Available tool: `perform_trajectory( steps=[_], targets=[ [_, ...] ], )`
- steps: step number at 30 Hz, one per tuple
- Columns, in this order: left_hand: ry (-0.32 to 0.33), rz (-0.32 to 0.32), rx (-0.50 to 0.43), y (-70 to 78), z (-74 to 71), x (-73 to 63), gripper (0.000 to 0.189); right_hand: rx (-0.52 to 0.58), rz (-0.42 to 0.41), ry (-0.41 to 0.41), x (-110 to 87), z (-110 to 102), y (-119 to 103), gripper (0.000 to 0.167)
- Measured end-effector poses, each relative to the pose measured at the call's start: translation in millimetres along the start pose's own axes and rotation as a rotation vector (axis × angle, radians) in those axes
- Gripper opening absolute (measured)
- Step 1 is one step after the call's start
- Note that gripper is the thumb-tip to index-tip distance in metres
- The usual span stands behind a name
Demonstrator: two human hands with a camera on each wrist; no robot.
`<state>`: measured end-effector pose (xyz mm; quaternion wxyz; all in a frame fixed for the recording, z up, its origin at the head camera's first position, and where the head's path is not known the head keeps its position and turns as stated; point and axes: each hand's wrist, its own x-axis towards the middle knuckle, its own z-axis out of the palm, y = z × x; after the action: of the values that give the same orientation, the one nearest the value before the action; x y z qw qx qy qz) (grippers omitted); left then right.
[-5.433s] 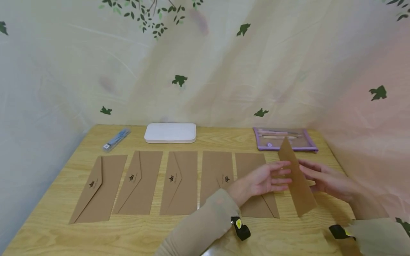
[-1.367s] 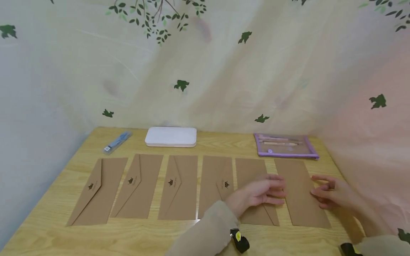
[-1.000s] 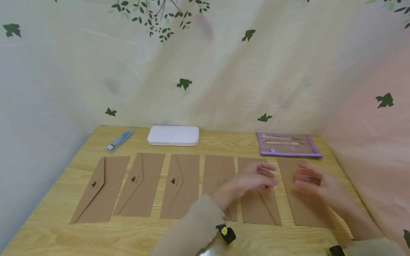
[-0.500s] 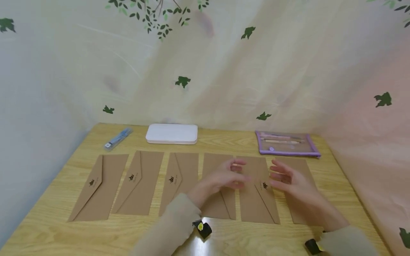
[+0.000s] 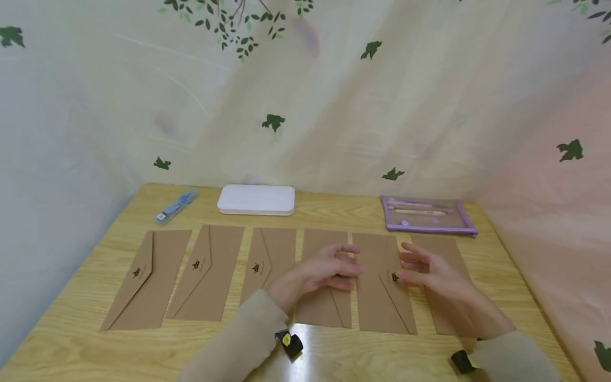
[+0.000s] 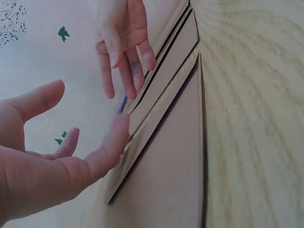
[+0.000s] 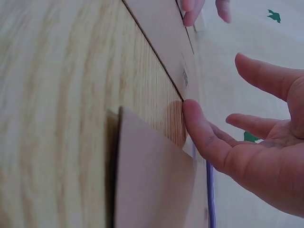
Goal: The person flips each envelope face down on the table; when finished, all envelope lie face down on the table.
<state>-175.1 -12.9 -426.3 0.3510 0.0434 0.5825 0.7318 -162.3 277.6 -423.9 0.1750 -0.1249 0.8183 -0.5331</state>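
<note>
Several brown kraft envelopes lie flat in a row on the wooden table. My left hand (image 5: 326, 269) is over the envelope third from the right (image 5: 322, 310), its relaxed fingertips at the left edge of the envelope second from the right (image 5: 377, 307). On that envelope's other side is my right hand (image 5: 431, 273), fingers loosely bent, one fingertip right at its edge in the right wrist view. This envelope has a small black crown print and a slanted flap line. Partly hidden under my right forearm lies the rightmost envelope (image 5: 439, 249), plain side up. Neither hand grips anything.
Further left lie more envelopes with crown-printed flaps, among them the leftmost envelope (image 5: 162, 286). Along the back are a slim clear case with blue contents (image 5: 175, 207), a white flat box (image 5: 256, 200) and a purple-edged clear pouch (image 5: 429, 231) with pens. Patterned cloth (image 5: 324, 106) hangs behind.
Earlier, both hands held an envelope on edge at the right; it then lay flat at the row's right end. Both hands have since moved left to the envelope beside it.
</note>
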Motion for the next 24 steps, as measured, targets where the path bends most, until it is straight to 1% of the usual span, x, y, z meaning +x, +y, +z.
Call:
perform_trajectory(
  steps=[6,9,14,20,24],
  targets=[
    [-0.011,0.002,0.001,-0.7,-1.2,0.2,0.058,0.075,0.076,-0.013,2.7,0,0,0.081],
    [-0.009,-0.003,-0.010,-0.9,-1.7,-0.1,0.057,0.107,0.101,-0.015,3.2,0,0,0.082],
    [0.018,-0.001,-0.029,-2.4,-0.4,0.7,0.055,0.136,0.120,-0.008,3.9,0,-1,0.081],
    [0.066,0.012,-0.004,-3.7,7.4,-1.0,0.054,0.139,0.121,-0.005,5.0,0,2,0.078],
    [0.081,0.019,0.003,-5.9,9.6,-2.0,0.051,0.164,0.130,-0.009,4.5,-2,4,0.078]
  ],
)
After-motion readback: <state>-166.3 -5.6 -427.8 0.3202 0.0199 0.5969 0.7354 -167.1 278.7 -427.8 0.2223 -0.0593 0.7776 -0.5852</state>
